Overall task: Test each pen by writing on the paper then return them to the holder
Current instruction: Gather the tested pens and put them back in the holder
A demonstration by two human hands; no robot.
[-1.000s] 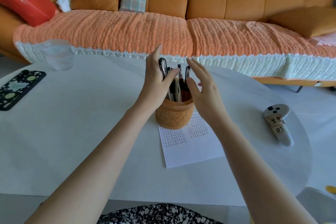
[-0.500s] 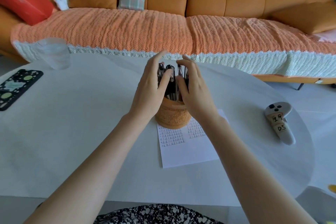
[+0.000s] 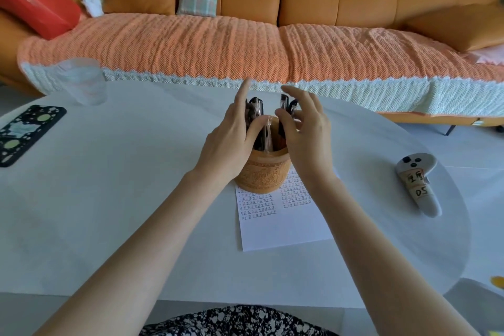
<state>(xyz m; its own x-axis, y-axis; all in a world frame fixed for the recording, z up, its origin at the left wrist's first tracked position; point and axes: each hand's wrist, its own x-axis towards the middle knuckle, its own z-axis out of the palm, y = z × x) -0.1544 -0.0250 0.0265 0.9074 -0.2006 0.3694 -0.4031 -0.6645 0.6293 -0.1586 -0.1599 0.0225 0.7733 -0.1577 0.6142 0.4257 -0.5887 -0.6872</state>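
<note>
Head view: the round white table (image 3: 136, 199) fills most of the frame. On it, straight ahead of the person, lies the paper (image 3: 286, 229), its far part covered with rows of written marks and its near part blank. The carved wooden holder (image 3: 261, 174) stands upright on the paper's far edge, so the blank writing area is just nearer the body than the holder. Both hands are raised at the holder's mouth, one on each side and about equally close. The left hand (image 3: 229, 144) brackets the left group of pens (image 3: 255, 106), thumb across their near side and forefinger straight up. Its other fingers are hidden, so I cannot tell whether it truly pinches them. The right hand (image 3: 308, 139) is relaxed, fingers spread and gently curved, thumb tip beside the right group, grasping nothing that shows. The pens stand nearly vertical, caps uppermost. By my judgement a pen must be drawn straight up along its length to clear the rim, then brought back toward the body to the blank paper. The left hand looks the better placed.
</note>
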